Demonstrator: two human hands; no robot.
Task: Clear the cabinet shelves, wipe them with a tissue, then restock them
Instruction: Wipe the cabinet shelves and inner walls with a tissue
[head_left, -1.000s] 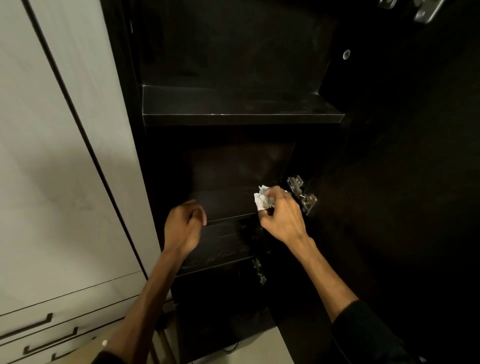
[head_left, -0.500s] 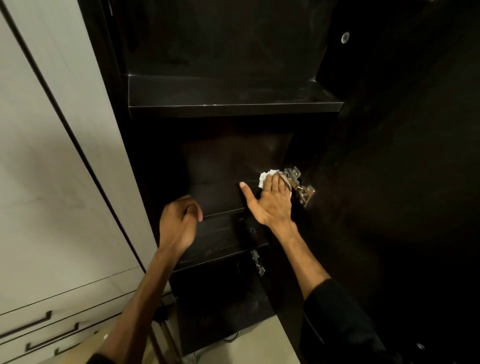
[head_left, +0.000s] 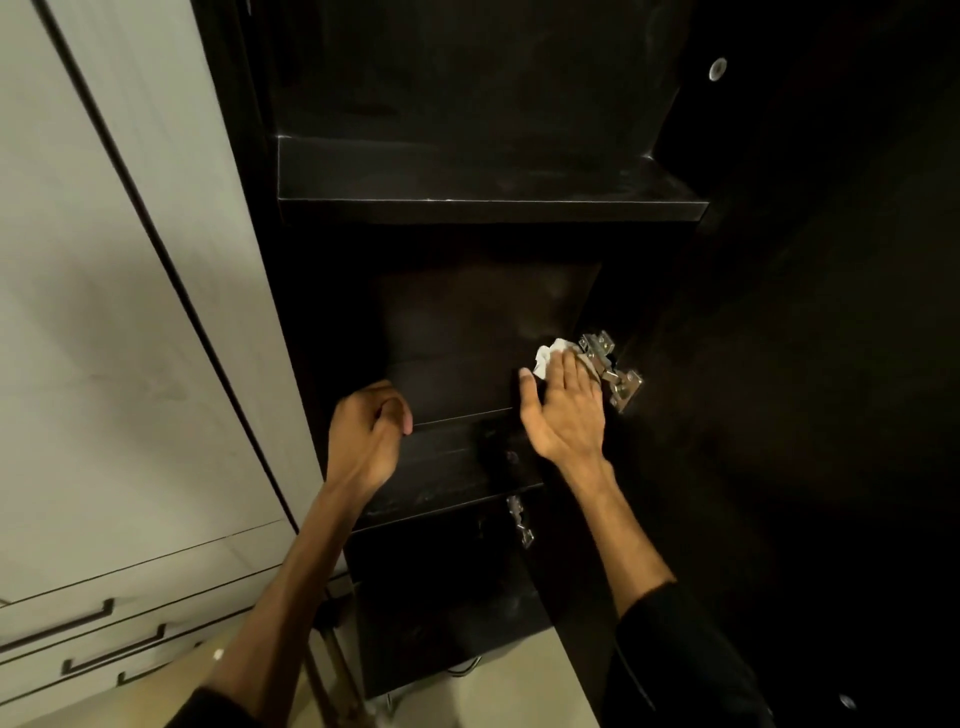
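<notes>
Wide open in front of us is the tall dark wooden cabinet (head_left: 467, 78), its black door (head_left: 805, 364) swung out to the right, and beside it on the left the pale grey wardrobe panel (head_left: 104, 312) with two dark bar-handled drawers (head_left: 78, 639) low down. Up top sits the bare dark upper shelf (head_left: 467, 179); below it the dark middle shelf (head_left: 452, 389), and that is where the action is. The left hand (head_left: 369, 434) sits at that shelf's front left edge, fingers loosely curled inward with nothing visible in them; whether it touches the edge, I cannot tell. The right hand (head_left: 563, 410) lies flat at the right end of the middle shelf, fingers straight and close together, thumb spread out to the left, pressing down on the crumpled white tissue (head_left: 550, 356), which peeks out past the fingertips. Just right of the tissue, the shiny metal door hinge (head_left: 610, 369) gleams; a smaller metal hinge (head_left: 519, 519) shows lower down.
</notes>
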